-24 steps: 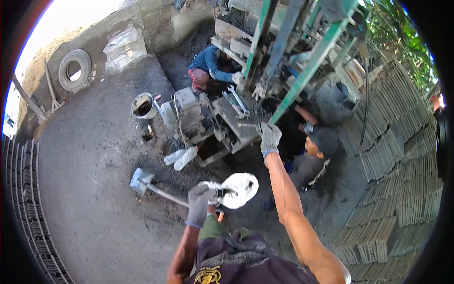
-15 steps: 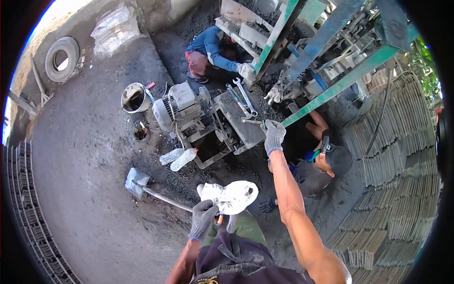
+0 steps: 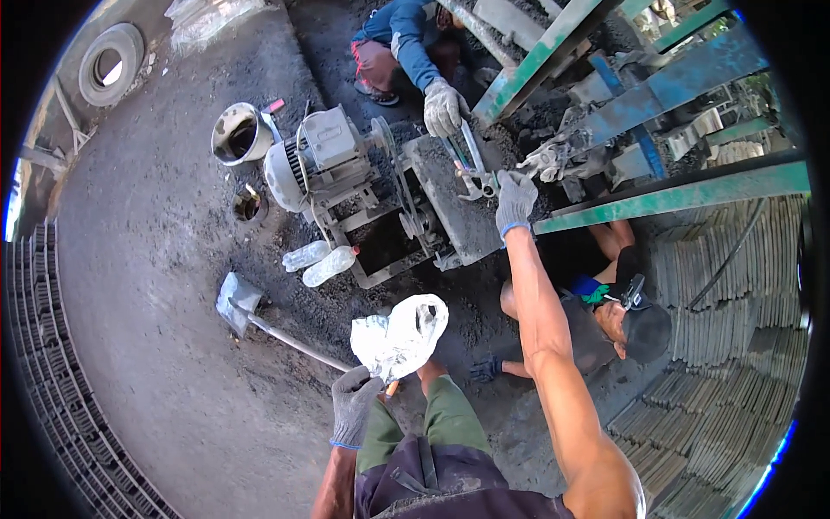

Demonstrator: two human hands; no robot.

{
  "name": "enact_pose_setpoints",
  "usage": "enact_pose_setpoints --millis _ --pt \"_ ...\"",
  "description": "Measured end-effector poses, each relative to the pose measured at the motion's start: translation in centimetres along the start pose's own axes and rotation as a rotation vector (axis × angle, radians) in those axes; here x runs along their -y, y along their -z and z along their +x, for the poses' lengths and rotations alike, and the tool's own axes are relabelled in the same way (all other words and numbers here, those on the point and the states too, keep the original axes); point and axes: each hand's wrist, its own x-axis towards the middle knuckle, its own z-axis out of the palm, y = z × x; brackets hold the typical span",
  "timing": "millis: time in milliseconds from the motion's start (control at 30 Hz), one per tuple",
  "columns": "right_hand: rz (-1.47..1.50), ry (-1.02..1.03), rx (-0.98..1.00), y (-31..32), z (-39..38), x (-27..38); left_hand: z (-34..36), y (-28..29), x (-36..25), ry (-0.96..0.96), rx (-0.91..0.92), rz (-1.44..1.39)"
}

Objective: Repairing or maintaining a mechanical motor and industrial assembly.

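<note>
My gloved left hand (image 3: 354,402) is closed on a crumpled white, shiny bag or sheet (image 3: 393,342) with a dark hole, held over my legs. My gloved right hand (image 3: 515,203) reaches with curled fingers to the metal plate (image 3: 462,221) beside an electric motor (image 3: 324,151); what it grips is hidden. Just above it lie wrenches and a hammer-like tool (image 3: 471,183). A co-worker's gloved hand (image 3: 443,108) grasps at their upper ends. A green steel beam (image 3: 657,195) runs right of my right hand.
Another person (image 3: 640,329) lies low at the right beside stacked boards (image 3: 726,389). A shovel (image 3: 238,303), two plastic bottles (image 3: 324,264) and buckets (image 3: 238,138) are on the dusty floor. A tyre (image 3: 108,65) leans on the left wall; racks (image 3: 43,329) line the left edge.
My right hand has moved up and rightward to the tools. My left hand and white bag moved left. The co-worker's hand came down onto the wrenches. The view has shifted.
</note>
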Motion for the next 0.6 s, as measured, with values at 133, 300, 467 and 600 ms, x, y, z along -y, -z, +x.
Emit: enact_pose_setpoints --millis 133,300,467,600 --pt "-0.067 0.056 -0.004 -1.2 3.6 -1.8 0.4 -2.7 -0.8 -0.004 -0.093 -0.037" --pt "-0.087 0.107 -0.087 -3.2 8.3 -5.2 0.9 -4.2 -0.4 0.016 -0.05 -0.039" --pt "-0.189 0.119 0.001 -4.5 11.2 -6.4 1.4 -5.2 1.2 0.055 -0.045 -0.044" --pt "0.051 -0.133 0.104 -7.7 6.3 -2.6 0.6 -3.7 1.1 0.065 -0.071 0.048"
